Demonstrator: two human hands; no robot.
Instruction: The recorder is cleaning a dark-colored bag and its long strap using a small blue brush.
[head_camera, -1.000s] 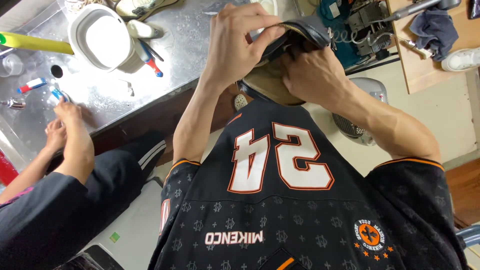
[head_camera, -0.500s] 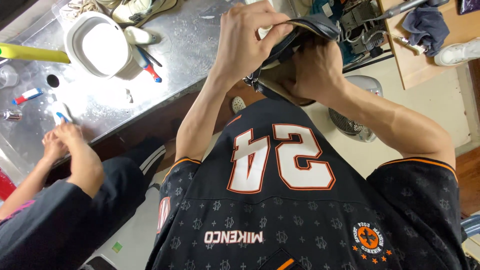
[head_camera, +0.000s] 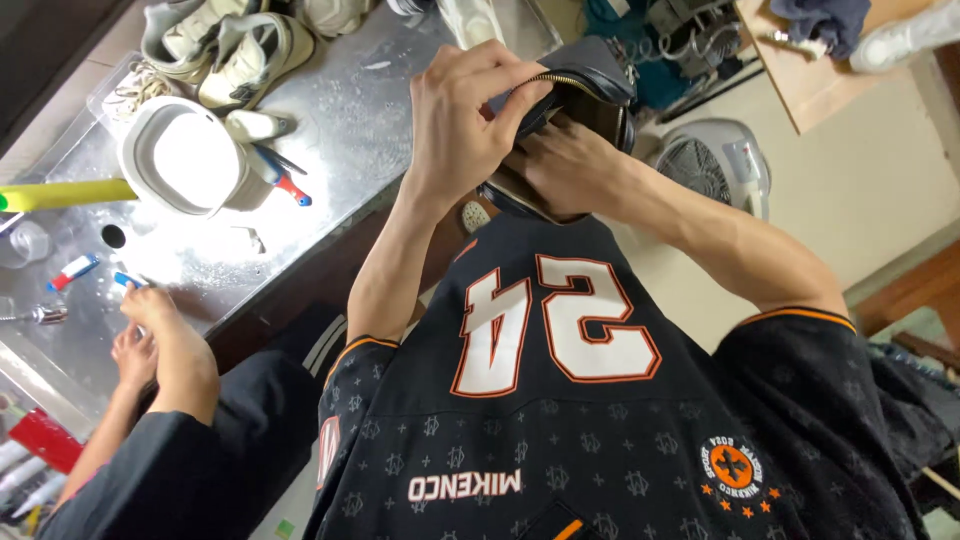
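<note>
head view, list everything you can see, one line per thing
dark bag: 1, dark blue with a brass zip, held open at top centre
metal table: 1, silver, upper left
white tub: 1, white, on the table at left
pale sneakers: 2, off-white, top left on the table
yellow tool: 1, yellow, left edge
fan: 1, grey, on the floor at right
co-worker's hands: 2, lower left at the table edge
left hand: 1, gripping the bag's zip edge
right hand: 1, on the bag's underside

White basin (head_camera: 185, 160) on steel bench (head_camera: 340, 110), sneakers (head_camera: 225, 45) behind, fan (head_camera: 705, 165) on floor, yellow tube (head_camera: 65, 193).
</note>
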